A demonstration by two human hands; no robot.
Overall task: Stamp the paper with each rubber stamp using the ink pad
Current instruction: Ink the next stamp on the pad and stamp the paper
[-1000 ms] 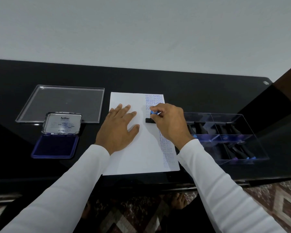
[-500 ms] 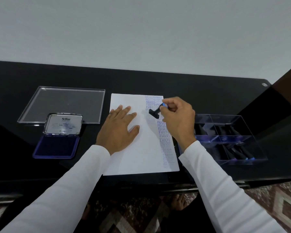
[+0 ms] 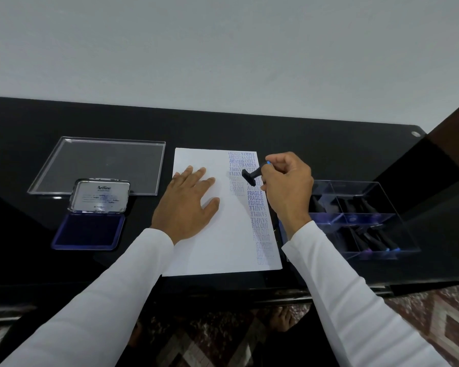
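Note:
A white sheet of paper lies on the black table, with columns of blue stamped words down its right side. My left hand rests flat on the sheet's left half, fingers spread. A black rubber stamp with a blue-tipped handle is pinched in my right hand, lifted off the paper and tilted over the stamped columns. An open ink pad with a dark blue pad and raised metal lid sits left of the sheet.
A clear plastic lid lies flat behind the ink pad. A clear compartment box holding several black stamps stands right of the paper, close to my right wrist. The table's front edge runs just below the sheet.
My right hand has lifted the stamp off the paper and drawn it up and to the right, tilting it. My left hand has stayed flat on the sheet.

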